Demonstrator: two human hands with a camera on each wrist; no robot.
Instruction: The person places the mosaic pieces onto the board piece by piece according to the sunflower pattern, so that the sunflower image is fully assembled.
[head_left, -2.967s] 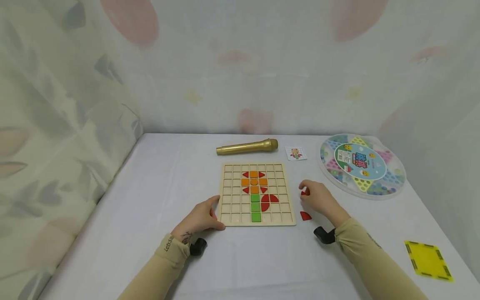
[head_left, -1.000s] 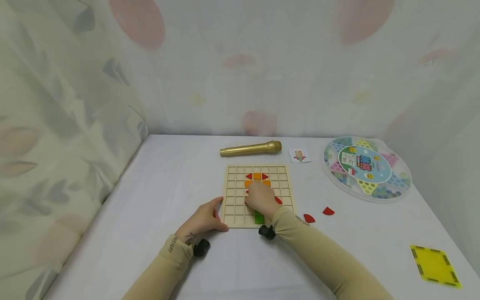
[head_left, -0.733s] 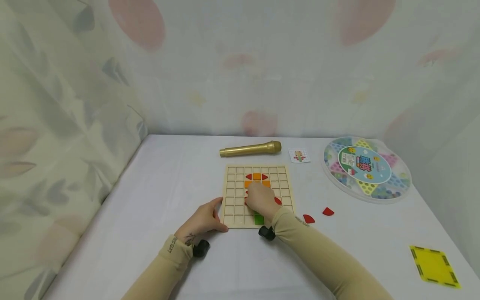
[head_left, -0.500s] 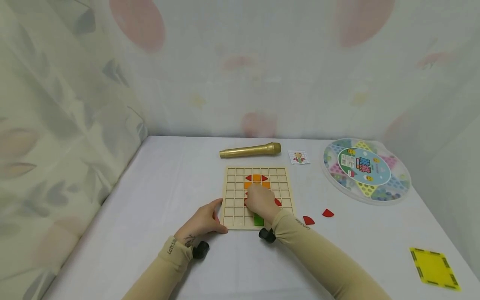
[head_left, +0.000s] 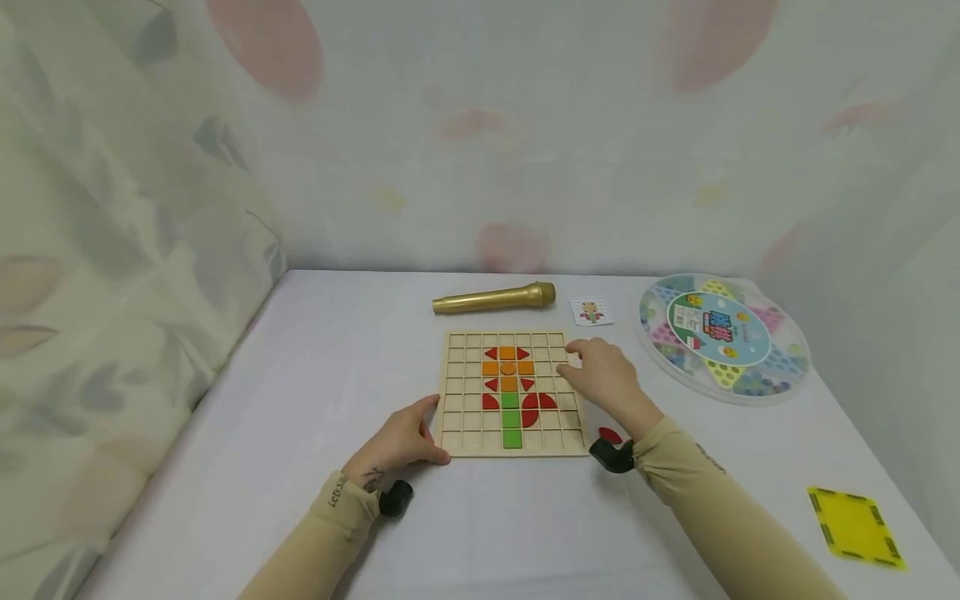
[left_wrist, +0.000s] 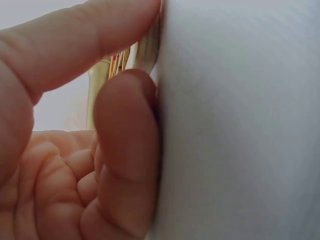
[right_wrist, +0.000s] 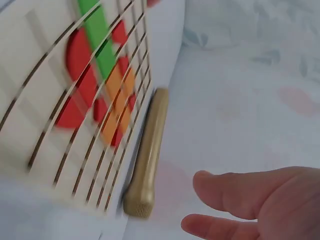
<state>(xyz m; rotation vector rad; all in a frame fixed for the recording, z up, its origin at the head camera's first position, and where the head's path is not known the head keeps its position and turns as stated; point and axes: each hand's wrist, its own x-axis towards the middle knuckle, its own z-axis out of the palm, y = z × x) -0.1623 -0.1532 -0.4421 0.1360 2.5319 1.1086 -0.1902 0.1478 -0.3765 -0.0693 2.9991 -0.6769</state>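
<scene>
A wooden grid board (head_left: pixel 461 425) lies flat, bearing a flower of orange squares, red shapes and a green stem (head_left: pixel 511 418). My left hand (head_left: pixel 397 437) holds its near left corner, thumb on the front edge and index finger along the left edge; in the left wrist view its other fingers (left_wrist: pixel 125 150) are curled at the tabletop. My right hand (head_left: pixel 603 379) is over the board's right edge, thumb and finger apart with nothing between them. A red quarter-circle piece (head_left: pixel 490 402) sits left of the stem. Another red piece (head_left: pixel 610 435) lies on the table beside my right wrist.
Behind the board lies a gold microphone (head_left: pixel 495 298), with a small pattern card (head_left: pixel 591 312) to its right. A round, clear-lidded board game (head_left: pixel 723 333) is at the back right. A yellow square frame (head_left: pixel 857 527) lies near the right edge.
My right hand has moved from over the board's middle to its right edge, leaving a red quarter-circle left of the stem. My left hand stays at the corner.
</scene>
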